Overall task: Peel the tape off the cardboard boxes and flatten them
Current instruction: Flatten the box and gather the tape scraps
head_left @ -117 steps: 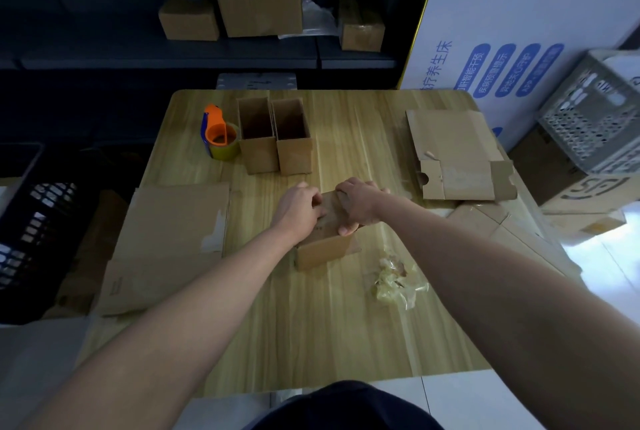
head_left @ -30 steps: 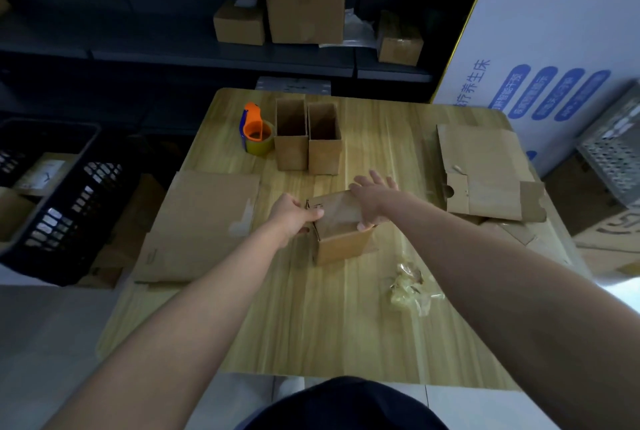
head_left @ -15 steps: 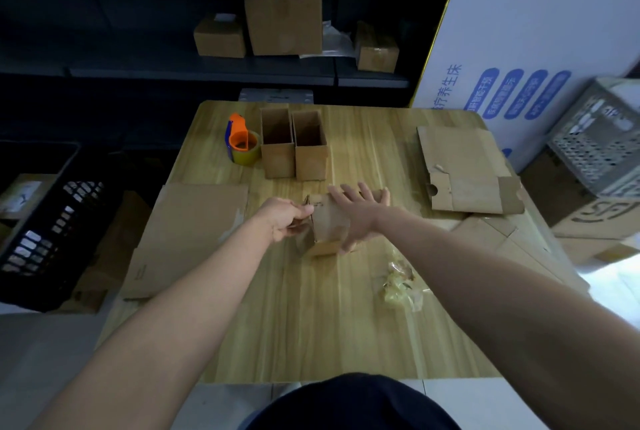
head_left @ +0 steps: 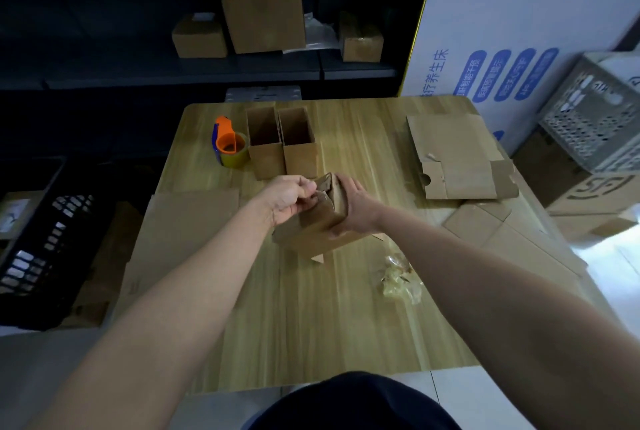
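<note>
Wooden table [head_left: 311, 325], dim storeroom; small cardboard box [head_left: 311, 232], tilted, probably light, crushable. Left hand [head_left: 287, 199] pinches tape [head_left: 320, 195] at its top edge; right hand [head_left: 356, 211] clamps its side; best held by stiff corners.

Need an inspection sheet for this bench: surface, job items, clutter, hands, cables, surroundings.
Surface: wooden table, dimly lit.
Job's things: small box tilted in both hands; two open boxes upright side by side behind it; flattened cardboard at the left edge, more at the right.
Clutter: wad of peeled tape right of the small box; tape dispenser beside the open boxes.
Hands: left hand pinches a tape strip at the small box's top; right hand grips its side.
Cables: nothing seen.
Surroundings: shelf boxes behind; black crate left; grey crate right.
</note>
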Available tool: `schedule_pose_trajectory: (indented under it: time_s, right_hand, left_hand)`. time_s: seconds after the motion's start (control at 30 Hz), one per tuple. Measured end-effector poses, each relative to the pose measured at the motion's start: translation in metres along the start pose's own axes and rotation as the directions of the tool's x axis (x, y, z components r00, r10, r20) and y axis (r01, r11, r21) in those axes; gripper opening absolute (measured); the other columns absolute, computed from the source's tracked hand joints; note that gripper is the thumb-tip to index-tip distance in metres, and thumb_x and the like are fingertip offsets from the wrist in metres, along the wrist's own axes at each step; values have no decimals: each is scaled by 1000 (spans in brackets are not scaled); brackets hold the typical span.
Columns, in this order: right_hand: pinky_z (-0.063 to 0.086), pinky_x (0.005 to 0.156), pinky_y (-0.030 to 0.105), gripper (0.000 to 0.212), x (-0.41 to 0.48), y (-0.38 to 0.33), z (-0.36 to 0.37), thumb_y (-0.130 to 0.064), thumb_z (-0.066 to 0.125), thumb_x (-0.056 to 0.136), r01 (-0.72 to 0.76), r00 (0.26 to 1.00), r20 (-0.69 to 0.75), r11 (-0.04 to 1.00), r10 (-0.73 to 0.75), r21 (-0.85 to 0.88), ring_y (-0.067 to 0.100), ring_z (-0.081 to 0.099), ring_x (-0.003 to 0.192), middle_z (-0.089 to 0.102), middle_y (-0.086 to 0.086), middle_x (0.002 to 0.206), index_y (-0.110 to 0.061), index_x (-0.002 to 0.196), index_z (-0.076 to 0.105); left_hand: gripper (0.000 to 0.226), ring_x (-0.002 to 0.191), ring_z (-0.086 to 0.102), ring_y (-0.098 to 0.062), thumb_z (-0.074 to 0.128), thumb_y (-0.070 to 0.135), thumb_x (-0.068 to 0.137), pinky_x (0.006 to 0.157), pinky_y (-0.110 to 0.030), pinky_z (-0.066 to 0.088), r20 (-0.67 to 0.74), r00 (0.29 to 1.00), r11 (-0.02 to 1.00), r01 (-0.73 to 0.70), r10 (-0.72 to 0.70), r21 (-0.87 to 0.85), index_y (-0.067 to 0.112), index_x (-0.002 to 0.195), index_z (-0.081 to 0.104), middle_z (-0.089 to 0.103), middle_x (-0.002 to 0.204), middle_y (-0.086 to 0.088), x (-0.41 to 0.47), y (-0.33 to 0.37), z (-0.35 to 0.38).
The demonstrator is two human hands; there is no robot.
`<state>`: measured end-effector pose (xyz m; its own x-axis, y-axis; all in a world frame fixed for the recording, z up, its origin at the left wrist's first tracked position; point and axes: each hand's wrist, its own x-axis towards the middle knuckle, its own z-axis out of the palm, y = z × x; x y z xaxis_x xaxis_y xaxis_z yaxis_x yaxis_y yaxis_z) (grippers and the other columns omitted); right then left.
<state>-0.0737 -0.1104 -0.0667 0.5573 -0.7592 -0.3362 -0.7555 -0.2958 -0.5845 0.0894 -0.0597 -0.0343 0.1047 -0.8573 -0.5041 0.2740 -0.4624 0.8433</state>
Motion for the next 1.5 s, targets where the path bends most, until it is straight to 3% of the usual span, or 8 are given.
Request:
schedule_pose_trajectory:
  time_s: [0.23, 0.37, 0.57, 0.7, 0.83, 1.03, 1.27, 1.5]
  right_hand:
    - [33, 110, 47, 130, -11, 44, -3, -7, 86, 57, -144, 986, -43, 956, 160, 254, 30, 34, 131, 30, 8, 145, -20, 149, -5]
    - [34, 108, 49, 131, -8, 46, 4, -4, 81, 63, -192, 975, -67, 953, 212, 233, 32, 25, 135, 6, 1, 153, -34, 147, -14]
    - [8, 115, 54, 118, 8, 37, -5, -29, 82, 67, -112, 988, -120, 983, 95, -144, 25, -9, 145, 0, -8, 157, -32, 150, -2]
    - [14, 114, 49, 105, 17, 31, -2, -43, 80, 68, -80, 997, -12, 960, 80, -268, 27, 9, 143, 17, -2, 154, -24, 149, 15]
    - [9, 115, 51, 105, 24, 22, 8, -48, 79, 66, -82, 995, 24, 927, 97, -365, 24, 22, 140, 28, -1, 150, -22, 148, 19]
    - [4, 116, 51, 126, 29, 22, 27, -53, 82, 58, -19, 996, 67, 866, 60, -499, 28, 7, 143, 19, 0, 152, -22, 150, 3]
    - [6, 115, 53, 109, 39, 28, 5, -39, 85, 57, 5, 1000, -24, 905, -16, -426, 25, 26, 135, 32, 0, 143, -22, 144, 21]
    - [5, 116, 53, 105, 28, 40, -45, -30, 83, 56, -38, 971, -231, 910, -64, -413, 26, 24, 136, 32, 2, 141, -20, 141, 22]
  left_hand:
    - [19, 94, 60, -20, 49, 4, 94, 75, -38, 50, -249, 967, 995, -71, 52, -66, 13, 78, 53, 65, 101, -5, 12, 10, -36]
    - [14, 95, 59, -26, 56, 4, 90, 84, -42, 51, -337, 930, 927, -11, 148, 376, 13, 80, 50, 62, 98, -11, 23, -1, -40]
    - [34, 112, 53, -22, 61, -2, 85, 86, -23, 43, -323, 819, 620, -50, 474, 783, 15, 113, 50, 47, 127, -11, 34, -22, -22]
    - [13, 98, 57, -19, 57, 13, 89, 69, -17, 39, -173, 877, 571, -132, 448, 810, 19, 100, 52, 54, 104, -1, 37, -33, -7]
    - [59, 94, 57, -20, 69, 51, 77, 69, -27, 45, -152, 922, 513, -56, 355, 857, 13, 115, 46, 52, 111, -3, 39, -42, 8]
    - [17, 82, 51, -14, 70, 23, 83, 73, -24, 39, -131, 903, 424, -61, 410, 904, 12, 84, 58, 46, 108, -2, 45, -49, -6]
    - [16, 87, 65, -21, 65, -1, 83, 82, -34, 55, -511, 840, 967, -56, 181, 249, 14, 81, 57, 64, 90, -6, 43, -37, -44]
    - [23, 79, 67, -17, 74, -2, 75, 70, -25, 55, -531, 846, 984, -59, -39, -166, 5, 96, 67, 70, 93, -9, 50, -25, -47]
